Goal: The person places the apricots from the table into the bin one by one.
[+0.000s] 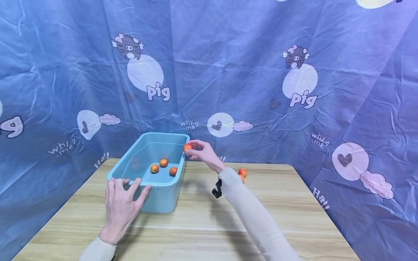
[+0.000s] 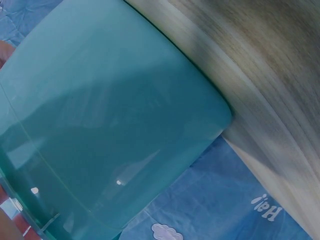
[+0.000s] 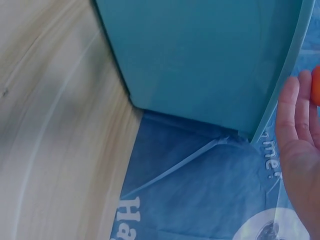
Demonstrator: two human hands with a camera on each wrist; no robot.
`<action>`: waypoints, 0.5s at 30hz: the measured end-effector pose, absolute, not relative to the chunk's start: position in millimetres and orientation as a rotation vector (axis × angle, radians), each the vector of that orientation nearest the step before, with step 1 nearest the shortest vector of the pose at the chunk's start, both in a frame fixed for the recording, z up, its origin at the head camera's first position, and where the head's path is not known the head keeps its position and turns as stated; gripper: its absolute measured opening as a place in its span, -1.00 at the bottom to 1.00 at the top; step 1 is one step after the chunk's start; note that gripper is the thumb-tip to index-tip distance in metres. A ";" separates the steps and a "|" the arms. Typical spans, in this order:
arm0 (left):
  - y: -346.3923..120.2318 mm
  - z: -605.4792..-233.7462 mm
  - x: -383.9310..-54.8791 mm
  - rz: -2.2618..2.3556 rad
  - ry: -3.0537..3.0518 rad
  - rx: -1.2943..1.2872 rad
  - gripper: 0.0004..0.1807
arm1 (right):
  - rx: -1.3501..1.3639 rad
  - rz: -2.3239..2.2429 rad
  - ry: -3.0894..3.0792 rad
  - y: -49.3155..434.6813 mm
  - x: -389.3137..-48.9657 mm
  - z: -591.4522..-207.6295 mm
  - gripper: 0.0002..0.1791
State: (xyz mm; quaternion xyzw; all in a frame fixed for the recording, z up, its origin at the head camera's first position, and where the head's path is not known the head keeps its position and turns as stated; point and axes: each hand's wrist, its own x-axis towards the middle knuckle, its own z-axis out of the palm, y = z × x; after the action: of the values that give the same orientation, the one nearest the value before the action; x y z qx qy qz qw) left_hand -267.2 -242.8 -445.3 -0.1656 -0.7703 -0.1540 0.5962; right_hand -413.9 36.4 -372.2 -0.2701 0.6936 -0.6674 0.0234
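Observation:
In the head view, a light-blue plastic bin stands on the table, with three small orange-red fruits on its floor. My left hand holds the near rim at its left corner, fingertips over the edge and thumb along the outer wall. At the bin's far right rim, my right hand pinches another orange-red fruit between thumb and fingers. The right wrist view shows that right hand beside the bin's edge, the fruit cut off by the frame.
Two more orange-red fruits lie on the wooden table to the right, one partly behind the right sleeve. A blue printed cloth hangs close around the table's back and sides.

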 end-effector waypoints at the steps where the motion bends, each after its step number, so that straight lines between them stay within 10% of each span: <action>1: -242.9 -445.2 -267.2 -0.358 -1.789 -0.384 -0.41 | -0.844 -2.067 2.147 34.3 -414.5 -371.0 -0.48; 15: -243.0 -445.4 -267.3 -0.361 -1.792 -0.387 -0.39 | -0.870 -2.071 2.255 -7.8 -416.8 -357.2 -0.54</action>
State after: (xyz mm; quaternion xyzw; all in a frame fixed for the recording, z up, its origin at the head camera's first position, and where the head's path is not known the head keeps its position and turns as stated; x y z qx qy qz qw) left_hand -267.3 -243.0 -445.4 -0.1668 -0.7712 -0.1554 0.5943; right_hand -416.8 -7.8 -357.2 -0.2732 0.7083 -0.6506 -0.0207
